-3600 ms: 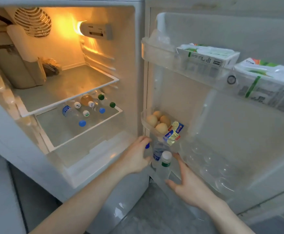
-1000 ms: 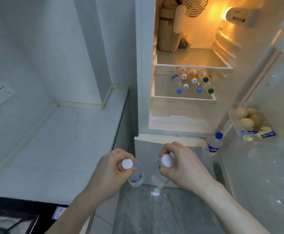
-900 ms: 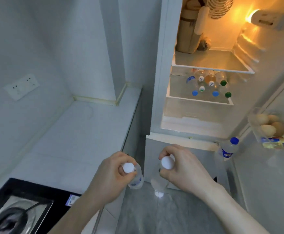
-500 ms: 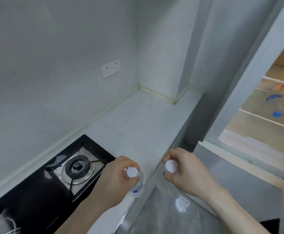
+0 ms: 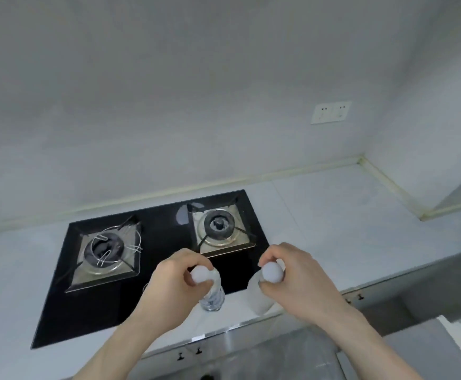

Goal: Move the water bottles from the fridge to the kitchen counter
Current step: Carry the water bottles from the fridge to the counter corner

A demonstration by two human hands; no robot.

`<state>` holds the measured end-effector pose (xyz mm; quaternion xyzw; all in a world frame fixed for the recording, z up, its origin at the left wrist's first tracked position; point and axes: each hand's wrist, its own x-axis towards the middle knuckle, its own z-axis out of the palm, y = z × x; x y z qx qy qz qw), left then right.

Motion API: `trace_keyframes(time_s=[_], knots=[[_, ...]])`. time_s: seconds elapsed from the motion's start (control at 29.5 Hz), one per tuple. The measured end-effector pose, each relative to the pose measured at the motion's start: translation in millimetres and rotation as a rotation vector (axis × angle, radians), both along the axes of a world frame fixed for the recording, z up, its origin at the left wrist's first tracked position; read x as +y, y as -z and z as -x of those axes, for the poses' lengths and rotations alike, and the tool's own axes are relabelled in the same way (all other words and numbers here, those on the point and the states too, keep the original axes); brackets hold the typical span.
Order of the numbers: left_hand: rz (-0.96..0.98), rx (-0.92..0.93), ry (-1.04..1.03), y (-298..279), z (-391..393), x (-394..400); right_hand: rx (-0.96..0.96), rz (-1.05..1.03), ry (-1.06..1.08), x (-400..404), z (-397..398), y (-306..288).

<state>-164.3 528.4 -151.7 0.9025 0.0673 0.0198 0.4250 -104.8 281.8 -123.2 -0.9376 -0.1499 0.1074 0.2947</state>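
I see both hands over the near edge of the counter (image 5: 347, 215), each holding a water bottle by its neck. My left hand (image 5: 173, 286) has its fingers curled round the top of the left bottle (image 5: 212, 296), just under the white cap; the clear body hangs down upright, and its base is at or just above the counter's near strip, right of the hob's near right corner. I cannot tell whether it touches down. My right hand (image 5: 296, 281) pinches the neck of the right bottle (image 5: 259, 300) the same way, thumb and fingers wrapped below its white cap. That bottle's body is blurred and pale, and it sits over the counter edge, a little right of the first. The two bottles are near each other but apart.

The black hob (image 5: 152, 259) lies left of and beyond the hands, with two burners: the left burner (image 5: 108, 249) carries a wire ring, the right burner (image 5: 219, 224) is bare. A double socket (image 5: 330, 112) sits on the far wall to the right. Below the counter edge, a steel front with small handles shows.
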Motion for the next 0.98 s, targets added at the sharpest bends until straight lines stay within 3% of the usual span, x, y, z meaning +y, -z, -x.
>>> trace_keyframes(time_s=[0.14,0.61,0.98], knots=[[0.018,-0.003,-0.239,-3,55,22,0.014,-0.005,-0.194,35,3,3],[-0.012,-0.079,-0.714,-12,207,118,-0.028,0.008,-0.690,203,57,-9],[-0.071,-0.063,-0.856,-16,321,224,-0.048,-0.048,-0.819,335,147,-17]])
